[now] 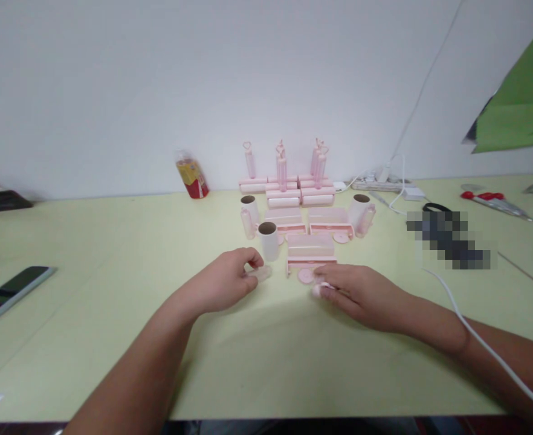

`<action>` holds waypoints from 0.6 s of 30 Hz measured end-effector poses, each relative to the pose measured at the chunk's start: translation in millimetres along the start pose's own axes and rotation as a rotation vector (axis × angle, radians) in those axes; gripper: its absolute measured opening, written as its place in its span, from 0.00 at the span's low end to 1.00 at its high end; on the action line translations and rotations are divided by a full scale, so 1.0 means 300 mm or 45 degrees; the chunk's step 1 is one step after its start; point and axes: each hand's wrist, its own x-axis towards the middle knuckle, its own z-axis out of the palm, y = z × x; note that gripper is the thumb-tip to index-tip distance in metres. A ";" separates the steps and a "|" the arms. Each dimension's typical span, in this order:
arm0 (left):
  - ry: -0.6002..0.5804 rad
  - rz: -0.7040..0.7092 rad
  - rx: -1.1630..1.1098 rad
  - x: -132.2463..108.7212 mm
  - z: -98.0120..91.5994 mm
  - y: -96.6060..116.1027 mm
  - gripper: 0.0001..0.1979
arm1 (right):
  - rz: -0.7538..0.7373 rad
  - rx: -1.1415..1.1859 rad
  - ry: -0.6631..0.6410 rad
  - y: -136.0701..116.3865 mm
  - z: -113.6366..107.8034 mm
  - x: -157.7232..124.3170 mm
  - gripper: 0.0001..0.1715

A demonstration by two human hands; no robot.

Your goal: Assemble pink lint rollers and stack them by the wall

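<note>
My left hand [230,278] is closed, thumb and fingers, on the end of a clear pinkish plastic tube [261,273] lying low over the table. In my right hand [357,293] a small pale pink piece [321,289], perhaps a cap with a loop, is pinched at the fingertips. A flat pink disc [306,276] lies just left of those fingertips. Behind it sit an open pink tray [312,263] and a translucent pink cover [310,245]. A white paper roll [269,243] with a brown core stands upright beyond my left hand.
Farther back are more rolls [361,208], open trays [331,229] and several closed pink cases [283,199] with upright tubes [282,175]. A red-and-yellow package [192,176] stands by the wall. A phone [10,296] lies left; a white cable [457,308] crosses my right forearm.
</note>
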 end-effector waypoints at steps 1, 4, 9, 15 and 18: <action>0.004 0.005 -0.038 0.001 -0.003 -0.002 0.11 | -0.062 -0.041 -0.047 -0.004 0.007 -0.001 0.13; 0.054 -0.015 -0.126 0.008 -0.006 -0.011 0.08 | -0.188 -0.197 -0.189 -0.013 0.027 -0.001 0.15; 0.239 -0.061 -0.166 0.023 0.009 -0.017 0.10 | -0.190 -0.187 -0.192 -0.015 0.045 0.009 0.14; 0.442 -0.083 -0.118 0.044 0.049 0.006 0.12 | -0.195 -0.115 -0.167 -0.008 0.033 0.011 0.14; 0.463 -0.108 -0.085 0.050 0.063 0.014 0.14 | -0.196 -0.099 -0.089 -0.011 0.013 0.016 0.17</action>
